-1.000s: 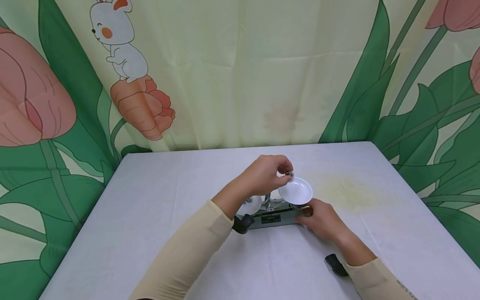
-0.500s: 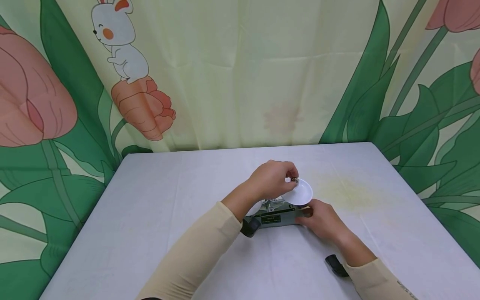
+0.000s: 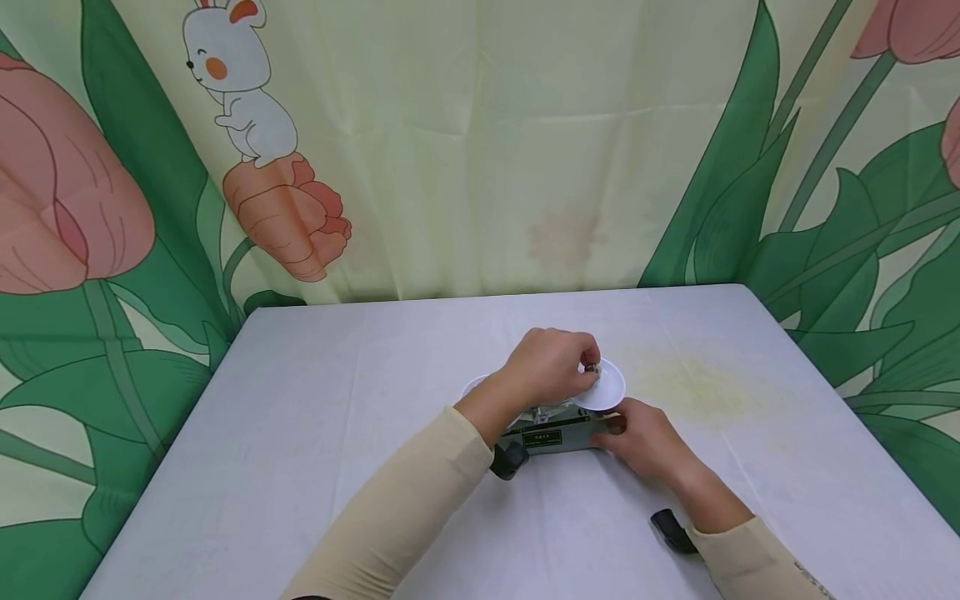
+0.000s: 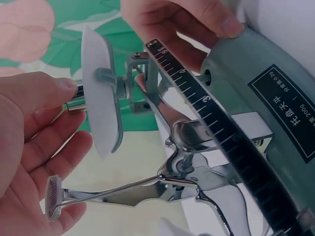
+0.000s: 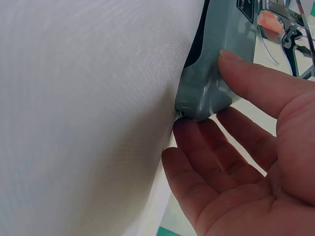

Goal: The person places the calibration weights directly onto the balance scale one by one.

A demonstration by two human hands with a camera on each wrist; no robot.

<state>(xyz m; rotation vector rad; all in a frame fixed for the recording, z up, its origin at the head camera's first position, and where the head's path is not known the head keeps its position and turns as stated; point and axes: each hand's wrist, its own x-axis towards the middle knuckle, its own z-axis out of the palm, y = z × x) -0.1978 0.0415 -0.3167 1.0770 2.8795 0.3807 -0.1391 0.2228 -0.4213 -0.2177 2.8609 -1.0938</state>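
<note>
A grey-green pan balance (image 3: 558, 435) stands on the table, its label facing the near side. My left hand (image 3: 551, 364) reaches over it and pinches a small shiny metal weight (image 4: 77, 100) between thumb and fingers. That weight is at the face of the white right-hand pan (image 4: 101, 93); whether it bears on the pan I cannot tell. My right hand (image 3: 645, 437) holds the right end of the base, thumb on one side and fingers round the end (image 5: 197, 147). The left-hand pan (image 3: 471, 385) is mostly hidden behind my left wrist.
A black graduated beam (image 4: 206, 108) runs along the balance, with a metal pointer and a small scale plate (image 4: 53, 196) sticking up. White cloth covers the table (image 3: 262, 467). A printed curtain (image 3: 480, 150) hangs behind the far edge.
My left hand has moved right and down, bringing the weight from above the pan's far rim to over the pan. My right hand stays on the base.
</note>
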